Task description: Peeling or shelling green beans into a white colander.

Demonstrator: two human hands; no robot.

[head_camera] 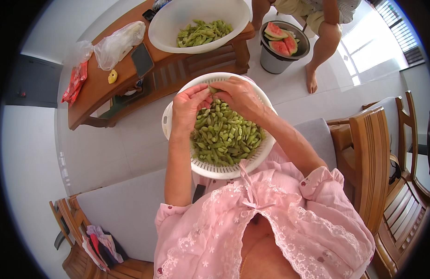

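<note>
A white slotted plastic colander [220, 171] rests on my lap, filled with green edamame pods and shelled beans [223, 134]. Over its far side, my left hand [193, 104] and my right hand [240, 96] meet at the fingertips. Between them they pinch a single green edamame pod [213, 90], partly covered by the fingers. Beyond the colander, a large white plastic basin [162, 35] sits on the wooden table and contains a heap of flattened green pods [204, 33].
The wooden coffee table [96, 97] carries a clear plastic bag [119, 43], a dark phone [142, 60], a yellow fruit piece [112, 76] and a red bag [75, 83]. A grey bucket [276, 62] holds watermelon pieces [283, 40] near a seated person's leg [321, 52]. Folded clothes [101, 244] lie at left.
</note>
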